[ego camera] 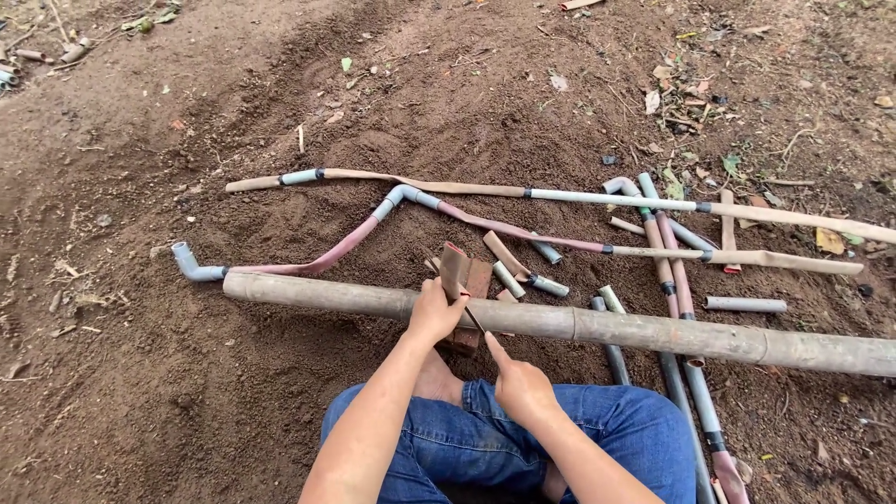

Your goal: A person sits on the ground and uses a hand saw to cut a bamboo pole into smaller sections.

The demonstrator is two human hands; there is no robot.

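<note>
- Nearest the camera, the person sits on bare soil [187,373] in blue jeans [597,429], one bare foot [437,378] showing just behind the left hand.
- Right hand [521,385]: its grip is curled nearly closed around the near end of a thin dark blade [474,320], index finger stretched along it; how wide the blade is I cannot tell.
- Left hand [434,311]: its grip is wrapped tight around the lower part of a short reddish-brown hose piece [453,269], held upright, its cut end above the fingers. The blade's tip meets this piece right beside the left thumb.
- Directly under both hands runs a long bamboo pole [653,331], lying crosswise from left to right.
- Just beyond the left hand, a flat brown wood block [478,278] and several short pale tube offcuts [523,271] lie on the soil.
- Right of the hands, grey pipes [695,392] with pink hose sections run toward the person's knee.
- Farther out, a pink hose [317,259] joins a grey elbow fitting [185,261] to the left, and a second long hose-and-pipe line [597,198] stretches across.
- Farthest off, dry leaves [677,89] scatter to the upper right.
</note>
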